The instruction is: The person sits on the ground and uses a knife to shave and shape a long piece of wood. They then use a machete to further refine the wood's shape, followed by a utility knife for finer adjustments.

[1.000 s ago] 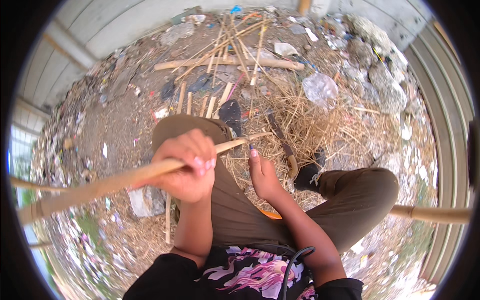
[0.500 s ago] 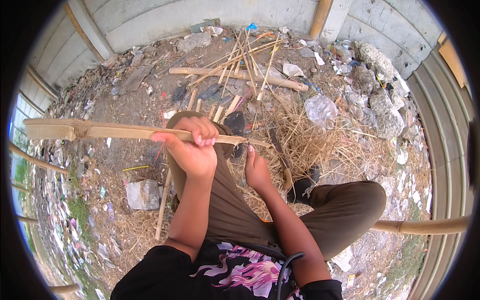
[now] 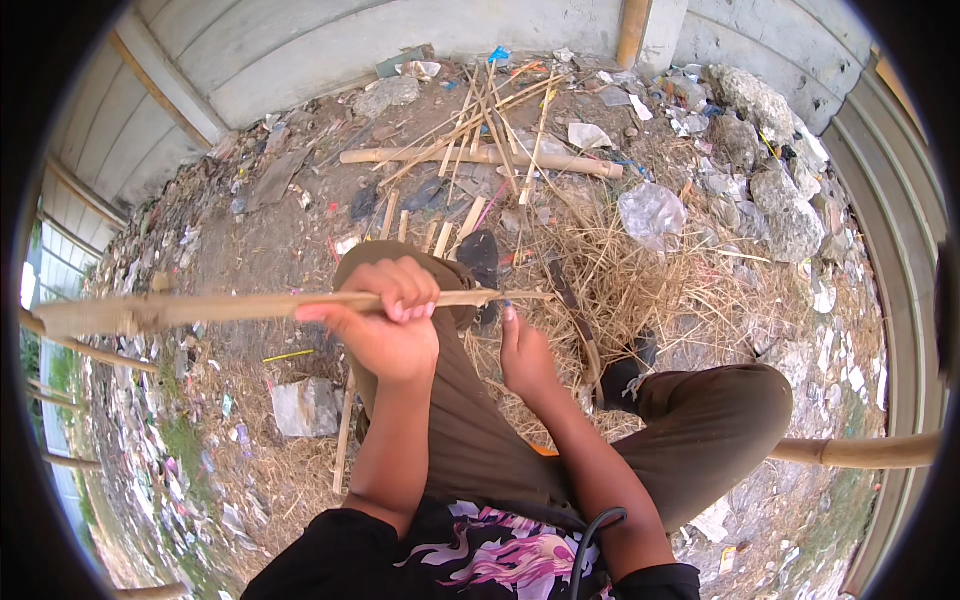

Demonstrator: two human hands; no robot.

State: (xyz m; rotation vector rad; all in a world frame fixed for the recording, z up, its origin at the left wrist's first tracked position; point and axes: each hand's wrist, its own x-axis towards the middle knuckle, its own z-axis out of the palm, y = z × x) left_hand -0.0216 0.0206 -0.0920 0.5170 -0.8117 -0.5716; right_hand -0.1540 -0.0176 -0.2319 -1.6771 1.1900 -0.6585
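A long split bamboo strip (image 3: pixel 230 309) lies nearly level across my raised left knee, its wide end far to the left and its thin end to the right. My left hand (image 3: pixel 385 320) is closed around it, thumb stretched along its side. By the thin end, my right hand (image 3: pixel 530 358) is curled with the thumb up. A small dark thing shows at that thumb's tip against the strip; what the right fingers hold is hidden. A curved dark blade with a wooden handle (image 3: pixel 593 362) is right of that hand, over dry straw near my right foot.
Beyond my knees lie a thick bamboo pole (image 3: pixel 390 156) and a heap of thin bamboo sticks (image 3: pixel 487 112). Dry straw (image 3: pixel 640 275), a clear plastic bag (image 3: pixel 652 214) and concrete rubble (image 3: pixel 785 212) are to the right. A pale block (image 3: pixel 306 407) sits left of my leg.
The bamboo strip's wide left end has dropped, so the strip is nearly level. Both hands keep their places along it. The whole view has shifted slightly.
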